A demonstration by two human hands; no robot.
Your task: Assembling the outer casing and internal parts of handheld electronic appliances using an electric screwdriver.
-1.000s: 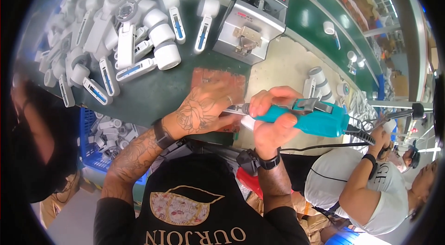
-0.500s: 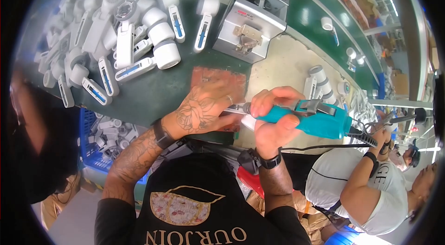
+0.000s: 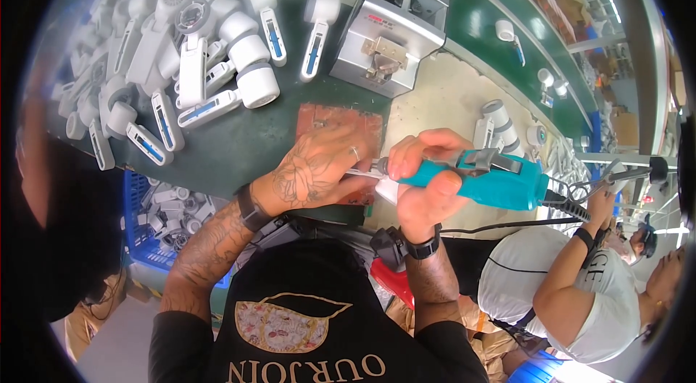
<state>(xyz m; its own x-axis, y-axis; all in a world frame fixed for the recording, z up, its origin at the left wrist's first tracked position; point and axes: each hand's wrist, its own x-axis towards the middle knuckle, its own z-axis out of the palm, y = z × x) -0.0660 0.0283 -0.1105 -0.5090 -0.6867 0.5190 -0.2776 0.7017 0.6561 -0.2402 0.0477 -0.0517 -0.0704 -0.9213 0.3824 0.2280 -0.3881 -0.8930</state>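
My right hand [image 3: 428, 198] is wrapped round a teal electric screwdriver [image 3: 504, 186], held nearly level with its tip pointing left. The tip meets a white handheld device [image 3: 387, 191], which my left hand [image 3: 312, 165] grips with bent fingers; most of the device is hidden by both hands. Under my left hand lies a reddish-brown board [image 3: 310, 116] on the dark green work mat [image 3: 239, 151]. The screw and the exact contact point are too small to make out.
White handheld devices with round heads [image 3: 192, 71] are heaped at the left. A silver box-shaped machine [image 3: 391, 35] stands behind the board. More devices stand at the right [image 3: 499, 122]. A blue basket of parts [image 3: 148, 238] sits lower left. A co-worker in white [image 3: 536, 281] is at the right.
The screwdriver and my right hand have shifted very slightly left. My left hand keeps its grip on the device, and the picture has drifted a little.
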